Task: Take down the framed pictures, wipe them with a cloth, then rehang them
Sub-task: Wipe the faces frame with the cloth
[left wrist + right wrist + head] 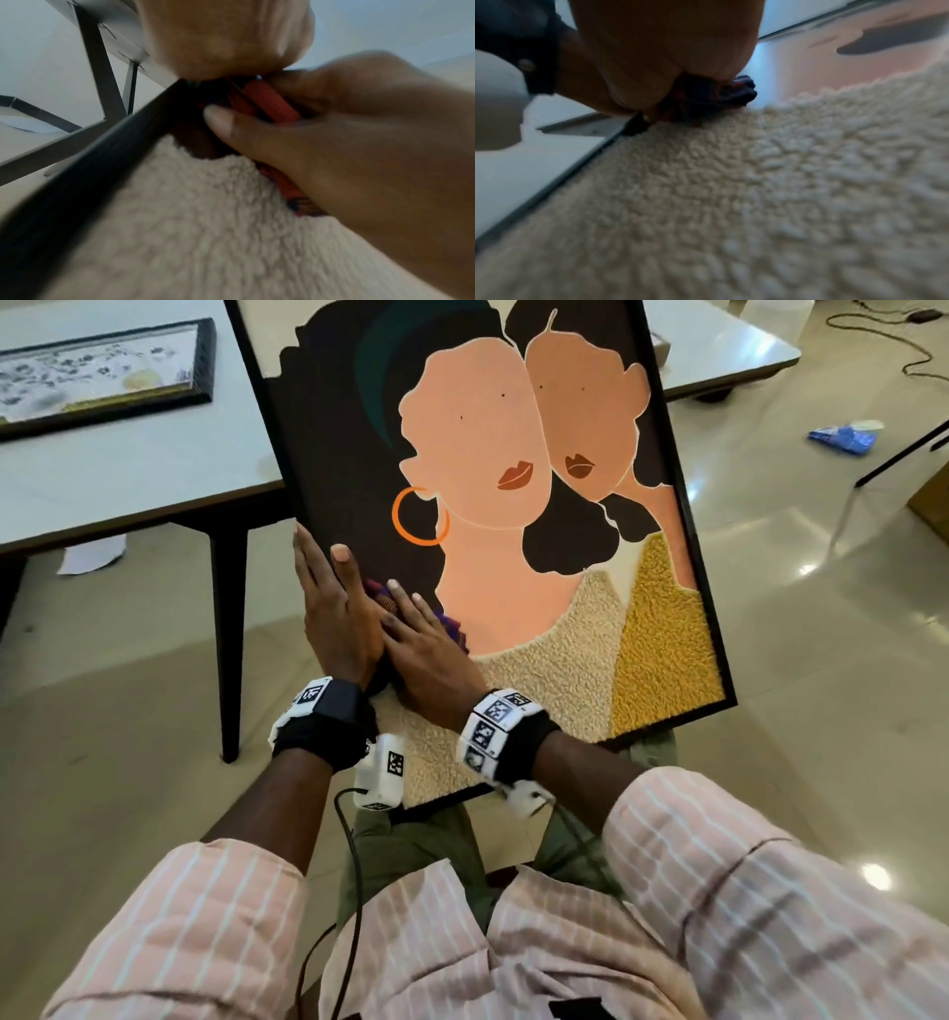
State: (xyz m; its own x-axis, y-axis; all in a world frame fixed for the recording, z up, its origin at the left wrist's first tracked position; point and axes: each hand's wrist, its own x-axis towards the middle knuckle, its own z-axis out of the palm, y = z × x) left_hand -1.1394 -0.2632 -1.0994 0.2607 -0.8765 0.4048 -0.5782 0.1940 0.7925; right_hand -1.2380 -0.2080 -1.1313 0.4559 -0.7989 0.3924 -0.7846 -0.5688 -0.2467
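A large picture of two faces [513,454] in a black frame [683,516] leans tilted on my lap, its top against the table. My left hand [334,613] lies with straight fingers along the frame's left edge, thumb on the front; in the left wrist view the palm [218,36] sits over that edge. My right hand [426,649] holds a bunched red and purple cloth [380,595] against the picture beside the left hand. The left wrist view shows its thumb and fingers [359,152] wrapped round the cloth [270,105]. The cloth [739,91] peeks from under the right hand [667,50].
A second framed picture [102,377] lies flat on the white table [128,474] at the left, whose dark leg [228,634] stands close to my left arm. A blue wrapper [842,436] and a cable [883,331] lie on the shiny floor to the right.
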